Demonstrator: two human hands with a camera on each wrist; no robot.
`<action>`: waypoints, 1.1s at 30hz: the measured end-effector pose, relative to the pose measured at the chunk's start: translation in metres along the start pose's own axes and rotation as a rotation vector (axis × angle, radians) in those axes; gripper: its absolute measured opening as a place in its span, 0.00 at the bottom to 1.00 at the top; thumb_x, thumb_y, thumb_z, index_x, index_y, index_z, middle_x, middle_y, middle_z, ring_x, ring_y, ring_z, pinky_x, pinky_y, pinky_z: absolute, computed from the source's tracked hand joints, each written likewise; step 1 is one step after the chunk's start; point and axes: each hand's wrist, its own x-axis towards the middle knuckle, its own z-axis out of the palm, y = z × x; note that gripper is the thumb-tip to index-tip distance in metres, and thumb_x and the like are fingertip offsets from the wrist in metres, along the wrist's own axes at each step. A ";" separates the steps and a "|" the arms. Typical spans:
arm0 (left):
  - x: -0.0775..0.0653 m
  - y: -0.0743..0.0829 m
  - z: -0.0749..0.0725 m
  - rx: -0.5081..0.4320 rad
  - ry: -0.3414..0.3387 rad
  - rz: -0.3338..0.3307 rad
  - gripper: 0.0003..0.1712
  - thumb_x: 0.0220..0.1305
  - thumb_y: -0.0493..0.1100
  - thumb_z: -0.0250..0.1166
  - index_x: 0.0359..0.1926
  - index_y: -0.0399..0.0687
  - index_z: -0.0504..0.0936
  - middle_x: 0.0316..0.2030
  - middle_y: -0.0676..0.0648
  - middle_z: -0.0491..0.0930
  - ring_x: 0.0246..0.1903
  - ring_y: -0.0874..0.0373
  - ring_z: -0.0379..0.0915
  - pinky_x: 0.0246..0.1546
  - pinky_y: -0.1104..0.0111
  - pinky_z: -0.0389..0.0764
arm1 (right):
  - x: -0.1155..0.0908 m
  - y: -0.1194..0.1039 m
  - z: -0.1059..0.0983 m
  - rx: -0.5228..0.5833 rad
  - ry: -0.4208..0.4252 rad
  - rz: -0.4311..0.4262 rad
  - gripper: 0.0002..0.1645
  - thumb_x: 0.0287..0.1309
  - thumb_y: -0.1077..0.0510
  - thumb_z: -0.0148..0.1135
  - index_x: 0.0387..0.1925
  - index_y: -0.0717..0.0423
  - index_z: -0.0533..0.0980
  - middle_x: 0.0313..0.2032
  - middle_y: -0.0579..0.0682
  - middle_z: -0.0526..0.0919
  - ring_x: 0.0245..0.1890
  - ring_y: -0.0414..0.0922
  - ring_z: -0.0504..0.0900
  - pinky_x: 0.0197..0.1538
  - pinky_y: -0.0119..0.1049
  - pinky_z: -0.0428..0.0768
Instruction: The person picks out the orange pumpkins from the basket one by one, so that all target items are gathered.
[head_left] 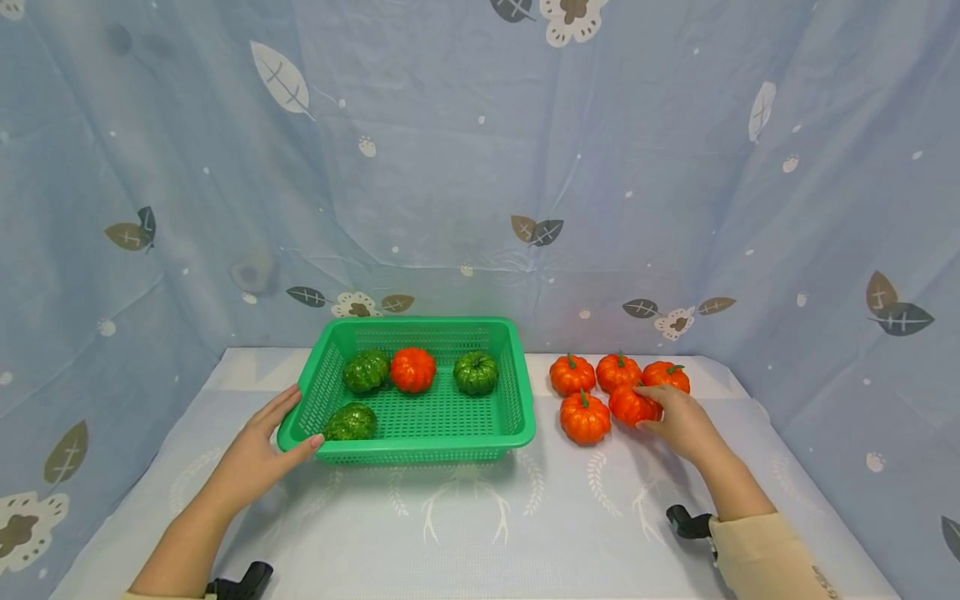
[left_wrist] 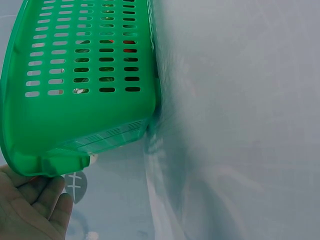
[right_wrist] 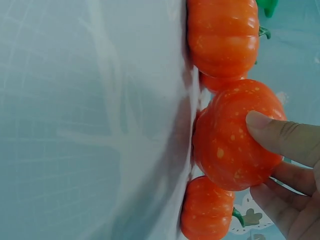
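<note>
My right hand (head_left: 682,421) pinches a small orange pumpkin (head_left: 628,404) between thumb and fingers. The right wrist view shows the thumb (right_wrist: 285,137) across the side of this pumpkin (right_wrist: 225,145), fingers on the opposite side. Several more orange pumpkins (head_left: 585,418) stand close around it. A green plastic basket (head_left: 420,446) is at my left hand (head_left: 251,462), whose extended fingers and thumb touch its left rim and front corner. Fingers (left_wrist: 47,200) reach beneath the rim in the left wrist view. Inside the basket lie three green pumpkins (head_left: 476,373) and one red-orange pumpkin (head_left: 413,370).
The table (head_left: 465,533) has a pale patterned cover. A blue curtain (head_left: 450,167) with leaf and flower prints hangs behind the table and along both sides. Black wrist devices (head_left: 688,523) sit at both forearms, above the table front.
</note>
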 end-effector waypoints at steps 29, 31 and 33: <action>0.000 0.000 0.000 -0.003 0.000 -0.001 0.55 0.65 0.60 0.67 0.79 0.39 0.50 0.77 0.35 0.46 0.71 0.25 0.45 0.57 0.25 0.56 | -0.009 0.010 0.001 0.069 0.037 -0.009 0.26 0.54 0.58 0.76 0.52 0.64 0.79 0.56 0.66 0.78 0.50 0.65 0.79 0.53 0.62 0.78; 0.000 0.000 0.000 -0.004 0.001 0.001 0.54 0.65 0.60 0.67 0.79 0.39 0.50 0.77 0.35 0.47 0.71 0.25 0.45 0.57 0.25 0.56 | -0.007 0.012 0.003 0.078 0.013 0.009 0.35 0.55 0.53 0.75 0.60 0.66 0.75 0.58 0.67 0.78 0.52 0.66 0.79 0.53 0.63 0.78; 0.000 0.000 0.000 -0.004 0.002 0.003 0.54 0.65 0.60 0.67 0.79 0.39 0.50 0.77 0.35 0.47 0.71 0.25 0.45 0.57 0.25 0.56 | -0.005 0.014 0.005 0.080 -0.011 0.030 0.38 0.56 0.49 0.75 0.62 0.66 0.74 0.59 0.68 0.77 0.53 0.67 0.78 0.54 0.64 0.76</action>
